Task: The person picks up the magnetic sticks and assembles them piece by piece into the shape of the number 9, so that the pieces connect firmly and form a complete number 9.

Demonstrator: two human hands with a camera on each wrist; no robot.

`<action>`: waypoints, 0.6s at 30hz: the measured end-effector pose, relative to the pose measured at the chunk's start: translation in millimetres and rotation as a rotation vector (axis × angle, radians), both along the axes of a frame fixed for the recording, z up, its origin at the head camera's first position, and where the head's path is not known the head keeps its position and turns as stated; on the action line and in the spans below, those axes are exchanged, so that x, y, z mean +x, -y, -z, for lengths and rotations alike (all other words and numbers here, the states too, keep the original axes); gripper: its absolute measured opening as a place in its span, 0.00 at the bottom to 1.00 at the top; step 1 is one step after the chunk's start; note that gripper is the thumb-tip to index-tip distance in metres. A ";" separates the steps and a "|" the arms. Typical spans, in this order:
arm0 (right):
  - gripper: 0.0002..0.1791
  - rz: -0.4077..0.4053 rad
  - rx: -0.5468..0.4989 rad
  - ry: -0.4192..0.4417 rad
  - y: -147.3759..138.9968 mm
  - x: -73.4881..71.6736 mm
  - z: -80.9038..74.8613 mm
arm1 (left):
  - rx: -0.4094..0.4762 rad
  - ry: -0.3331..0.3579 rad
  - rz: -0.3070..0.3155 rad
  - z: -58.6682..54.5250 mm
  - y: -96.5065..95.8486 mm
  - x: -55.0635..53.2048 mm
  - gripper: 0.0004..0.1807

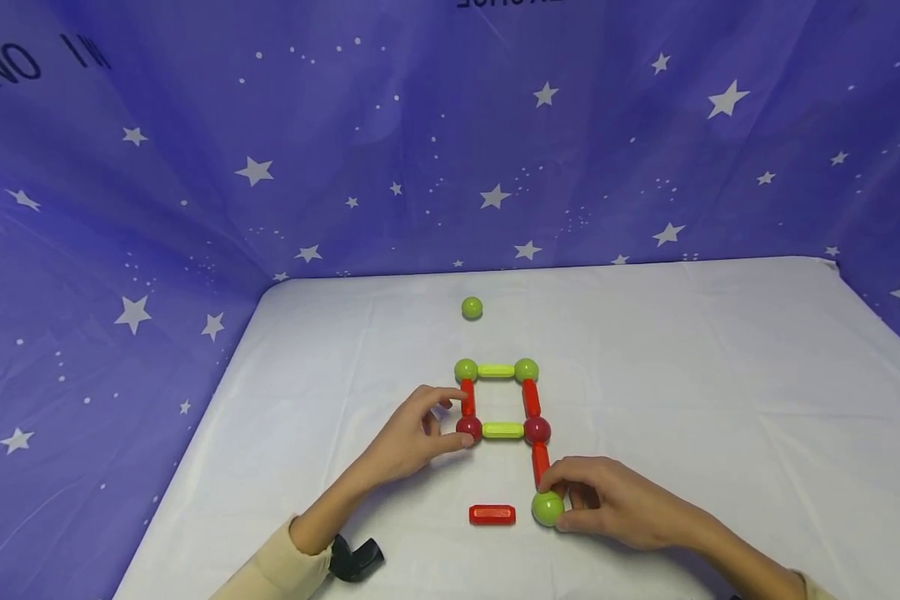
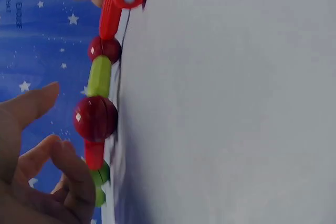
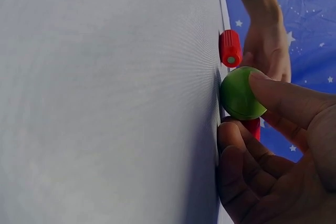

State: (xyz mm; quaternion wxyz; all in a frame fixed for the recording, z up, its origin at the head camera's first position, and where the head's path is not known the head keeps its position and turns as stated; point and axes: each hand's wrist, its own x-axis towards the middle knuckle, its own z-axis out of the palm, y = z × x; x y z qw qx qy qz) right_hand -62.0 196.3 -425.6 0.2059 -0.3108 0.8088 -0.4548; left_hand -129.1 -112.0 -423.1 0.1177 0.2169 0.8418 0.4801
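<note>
Magnetic balls and rods form a square on the white table. Its near corners are a left red ball (image 1: 468,428) and a right red ball (image 1: 537,430), joined by a yellow-green rod (image 1: 503,430). A red rod (image 1: 541,464) runs from the right one to a green ball (image 1: 547,508). My right hand (image 1: 618,504) pinches this green ball between thumb and fingers, as the right wrist view also shows. Beside the left red ball and left red rod (image 1: 468,397), my left hand (image 1: 412,429) has thumb and forefinger spread; in the left wrist view the fingers look apart from the ball.
A loose red rod (image 1: 492,515) lies left of the pinched green ball. Another green ball (image 1: 472,307) sits alone toward the back. Two green balls (image 1: 466,371) form the square's far corners. A dark wrist device (image 1: 356,558) is at the left sleeve. Starry blue cloth surrounds the table.
</note>
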 end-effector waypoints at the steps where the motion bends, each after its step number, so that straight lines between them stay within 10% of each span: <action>1: 0.15 0.000 0.000 -0.003 0.1 -0.1 0.1 | 0.012 -0.006 -0.005 -1.3 0.0 2.3 0.27; 10: 0.15 -0.004 0.002 -0.004 0.6 -0.7 0.0 | 0.087 0.048 0.139 -6.4 -1.8 26.4 0.21; 18: 0.15 0.000 0.000 0.005 1.4 -0.6 1.7 | -0.022 0.210 0.299 -1.1 -8.2 44.8 0.20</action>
